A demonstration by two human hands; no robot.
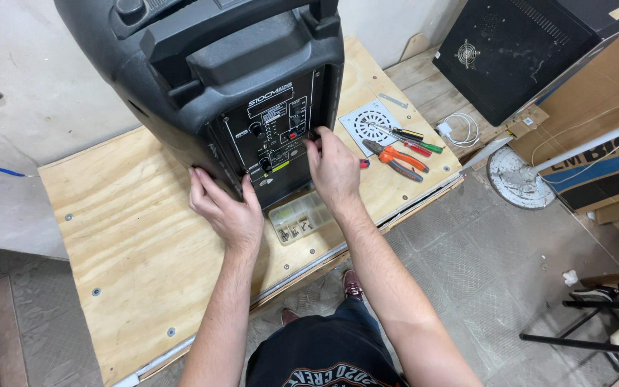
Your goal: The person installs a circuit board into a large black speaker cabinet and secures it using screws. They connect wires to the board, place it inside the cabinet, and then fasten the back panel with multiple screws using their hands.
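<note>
Black speaker (216, 79) upright on plywood bench (130, 244); hands flank control panel (274, 136)

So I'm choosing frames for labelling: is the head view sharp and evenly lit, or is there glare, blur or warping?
Head view: even, soft light, no harsh glare; black plastic speaker cabinet and both hands, left and right, sharp; wide-angle bending towards the edges.

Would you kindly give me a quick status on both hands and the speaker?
Left hand braces the black speaker at its lower left edge. Right hand grips the control panel right edge. Clear screw box sits just below; pliers beside.
</note>
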